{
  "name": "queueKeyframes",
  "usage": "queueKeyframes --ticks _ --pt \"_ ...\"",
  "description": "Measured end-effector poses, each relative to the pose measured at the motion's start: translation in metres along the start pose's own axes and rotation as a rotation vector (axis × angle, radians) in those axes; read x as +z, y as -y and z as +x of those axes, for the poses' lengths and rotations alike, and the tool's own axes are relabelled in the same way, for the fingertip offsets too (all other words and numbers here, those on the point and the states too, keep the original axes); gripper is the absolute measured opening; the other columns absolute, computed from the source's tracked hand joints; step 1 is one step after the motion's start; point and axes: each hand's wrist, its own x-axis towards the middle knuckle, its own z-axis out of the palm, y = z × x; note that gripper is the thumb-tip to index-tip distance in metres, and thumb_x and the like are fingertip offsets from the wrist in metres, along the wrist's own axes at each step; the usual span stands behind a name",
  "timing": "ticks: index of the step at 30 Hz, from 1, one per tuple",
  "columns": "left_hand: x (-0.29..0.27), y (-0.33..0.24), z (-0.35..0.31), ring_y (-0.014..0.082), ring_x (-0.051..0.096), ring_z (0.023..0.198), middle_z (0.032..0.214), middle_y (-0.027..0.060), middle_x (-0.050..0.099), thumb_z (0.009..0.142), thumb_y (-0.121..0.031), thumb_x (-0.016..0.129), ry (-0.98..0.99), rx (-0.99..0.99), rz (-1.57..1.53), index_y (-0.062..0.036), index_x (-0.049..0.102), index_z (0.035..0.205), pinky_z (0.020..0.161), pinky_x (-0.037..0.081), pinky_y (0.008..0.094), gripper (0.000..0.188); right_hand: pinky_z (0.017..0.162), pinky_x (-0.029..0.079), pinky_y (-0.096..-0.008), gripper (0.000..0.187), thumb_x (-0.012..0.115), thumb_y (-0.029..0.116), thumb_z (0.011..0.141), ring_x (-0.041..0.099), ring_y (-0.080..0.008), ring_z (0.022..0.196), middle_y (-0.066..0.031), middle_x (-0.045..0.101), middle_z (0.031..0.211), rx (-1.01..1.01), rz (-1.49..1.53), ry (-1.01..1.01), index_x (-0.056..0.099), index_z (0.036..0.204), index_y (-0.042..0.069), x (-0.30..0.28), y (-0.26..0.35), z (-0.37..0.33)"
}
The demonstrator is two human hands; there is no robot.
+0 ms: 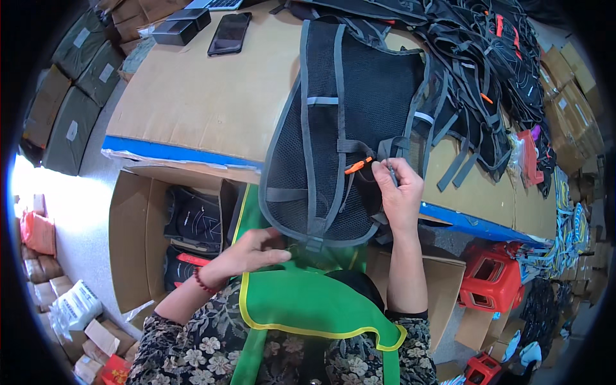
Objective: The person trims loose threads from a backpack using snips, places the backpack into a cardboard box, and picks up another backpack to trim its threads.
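A black mesh backpack (378, 77) with grey edging and shoulder straps lies back side up in front of me, its lower end overhanging the table edge. At its right side my right hand (401, 189) is closed in a pinch on a thin dark piece beside a grey strap; its exact kind is unclear. An orange clip (358, 165) sits on the chest strap, left of those fingertips. My left hand (253, 251) is below the backpack's lower left corner, thumb and fingers apart. Some of its fingertips are hidden, and no held thing shows.
More black backpacks (475, 83) are heaped on the right of the cardboard-topped table (199, 96). A phone (229, 33) and a black box (182, 27) lie far left. Below stand an open carton (131, 237) containing packs and a red plastic stool (491, 279). Cartons line both sides.
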Motion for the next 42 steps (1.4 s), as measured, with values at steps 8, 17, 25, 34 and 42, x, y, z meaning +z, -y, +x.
queueKeyframes --ticks 8,17,25,34,42 --pt "0.003 -0.006 0.001 0.0043 0.046 0.055 0.065 -0.0006 0.055 0.094 -0.022 0.056 0.156 -0.040 -0.197 0.0035 0.065 0.084 0.050 0.036 0.0196 0.029 0.050 0.036 -0.0222 0.016 0.068 0.011 0.084 0.043 -0.0038 0.057 0.0017 0.053 0.064 -0.033 -0.062 -0.160 0.061 0.084 -0.003 -0.021 0.018 -0.033" --pt "0.005 -0.043 -0.010 0.0040 0.044 0.052 0.058 -0.0007 0.053 0.092 -0.014 0.054 -0.028 0.254 -0.031 0.0033 0.062 0.075 0.047 0.034 0.0209 0.026 0.053 0.045 -0.0317 0.034 0.074 0.029 0.076 0.057 -0.0235 0.056 -0.0090 0.060 0.070 -0.329 -0.399 0.195 0.062 0.089 0.001 -0.029 0.038 -0.071" --pt "0.009 -0.049 0.005 0.0140 0.053 0.054 0.063 0.0069 0.055 0.091 -0.009 0.053 0.044 0.479 0.183 0.0026 0.061 0.078 0.052 0.041 0.0273 0.020 0.050 0.036 -0.0316 0.031 0.074 0.030 0.072 0.049 -0.0182 0.050 -0.0023 0.047 0.059 -0.602 -0.786 0.225 0.060 0.083 0.004 -0.004 0.047 -0.082" --pt "0.013 -0.052 0.012 0.0198 0.056 0.051 0.062 0.0088 0.056 0.087 -0.009 0.053 0.092 0.613 0.309 0.0023 0.060 0.071 0.049 0.042 0.0295 0.021 0.052 0.033 -0.0298 0.027 0.070 0.028 0.077 0.047 -0.0149 0.051 -0.0004 0.041 0.060 -0.695 -0.879 0.200 0.059 0.082 0.004 0.005 0.040 -0.080" --pt "0.011 -0.051 0.012 0.0202 0.054 0.050 0.061 0.0089 0.055 0.083 -0.006 0.053 0.097 0.634 0.289 0.0020 0.058 0.068 0.048 0.041 0.0296 0.018 0.048 0.031 -0.0305 0.028 0.078 0.023 0.067 0.045 -0.0157 0.048 -0.0007 0.039 0.056 -0.733 -0.895 0.148 0.059 0.078 0.005 0.005 0.037 -0.078"
